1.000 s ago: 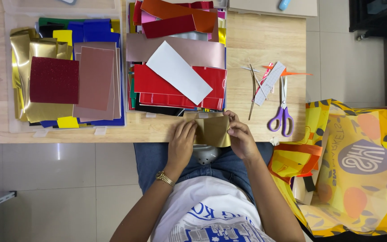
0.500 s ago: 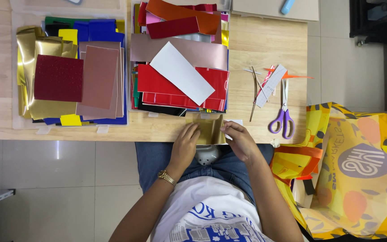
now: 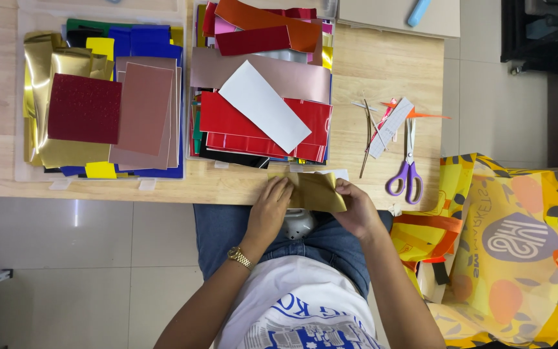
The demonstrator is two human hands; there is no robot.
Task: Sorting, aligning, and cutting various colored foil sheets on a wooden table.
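A small gold paper sheet (image 3: 314, 192) lies folded at the near edge of the wooden table (image 3: 382, 71). My left hand (image 3: 270, 210) presses its fingers on the sheet's left side. On the right, my right hand (image 3: 356, 210) pinches the sheet's edge between thumb and fingers. A gold watch sits on my left wrist. Both hands hold the paper just above my lap.
Two piles of coloured and metallic paper sheets (image 3: 108, 103) (image 3: 263, 90) fill the table's left and middle. Purple-handled scissors (image 3: 408, 169) and paper strips (image 3: 382, 126) lie to the right. A yellow patterned bag (image 3: 505, 252) stands on the floor at right.
The gold sheet has been flattened lower against the table edge, and my left fingers have slid onto it; my right hand shifted slightly right.
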